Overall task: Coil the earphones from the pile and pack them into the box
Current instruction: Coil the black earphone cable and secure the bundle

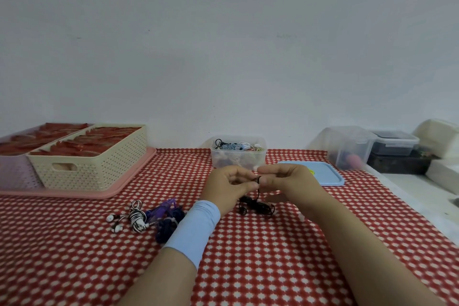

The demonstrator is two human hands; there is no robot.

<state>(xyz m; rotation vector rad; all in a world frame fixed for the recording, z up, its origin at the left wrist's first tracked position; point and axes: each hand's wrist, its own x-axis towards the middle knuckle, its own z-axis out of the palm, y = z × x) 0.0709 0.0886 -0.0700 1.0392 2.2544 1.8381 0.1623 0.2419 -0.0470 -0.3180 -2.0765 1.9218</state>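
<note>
Starting at your left, the pile (149,218) of waiting earphones lies on the checked cloth (74,256), just beside your left forearm and nearer that hand than the other. It holds a black-and-white striped set and a purple tangle.

Your left hand (227,185) is curled, with thumb and fingers closed in a pinch. Straight beyond it stands the box (238,156), open, with sets of earphones inside, and about as near to one hand as to the other.

What you pinch is the black earphones (255,207), held at the top of the cord. The cord runs down from the pinch, so its long axis is roughly upright. Its loose loops bunch below, between your two wrists. Whether they rest on the cloth or hang just clear of it is hard to tell from this angle.

Your right hand (285,180) meets the left at the same spot, fingers curled and pinching the cord too. Both hands hold the one set, so neither is free.

The blue lid (323,176) lies flat just past your right hand.

By my reading you are mid-coil on the black set. Once it is bound, it goes forward, away from you, into the box.
</note>
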